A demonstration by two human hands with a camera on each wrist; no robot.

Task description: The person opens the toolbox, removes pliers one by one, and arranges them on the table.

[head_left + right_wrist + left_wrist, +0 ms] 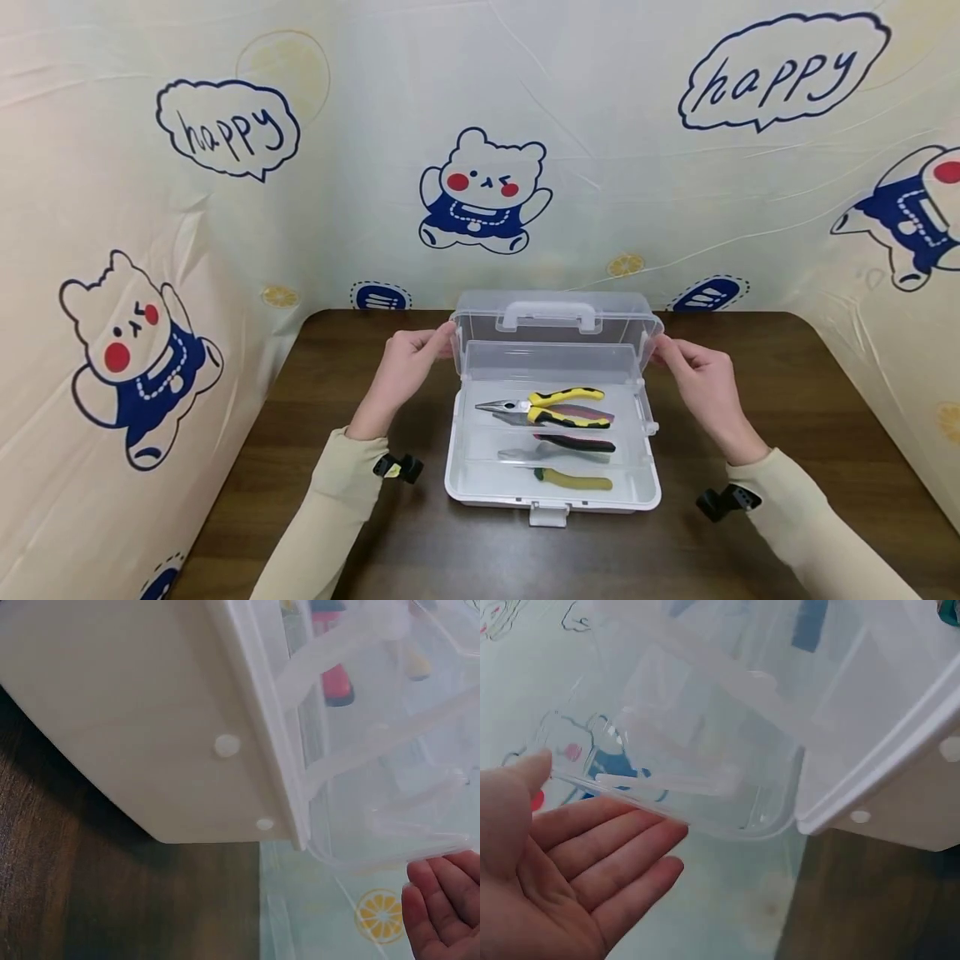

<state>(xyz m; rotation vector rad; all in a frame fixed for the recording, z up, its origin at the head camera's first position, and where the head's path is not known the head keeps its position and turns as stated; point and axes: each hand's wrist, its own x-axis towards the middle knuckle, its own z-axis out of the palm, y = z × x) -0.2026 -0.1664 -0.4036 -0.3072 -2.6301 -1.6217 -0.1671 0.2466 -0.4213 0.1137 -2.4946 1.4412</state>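
Observation:
A white toolbox (495,498) with a raised clear lid (480,329) stands before me. My left hand (405,367) pinches the lid's left edge, thumb on one face and fingers behind the other. At the opposite edge, my right hand (705,379) holds the lid between thumb and fingers. Inside lie long-nose pliers (517,406) with yellow and black handles. Nearer the front are a tool with a black and red handle (581,442) and one with an olive-yellow handle (577,480); their heads show faintly through clear plastic. The right wrist view crops most of that hand.
A white carrying handle (550,313) is fixed on the lid, and a white latch (549,515) hangs at the box's front. The box rests on a dark wooden table (405,550). Printed cloth (360,200) hangs behind and at both sides.

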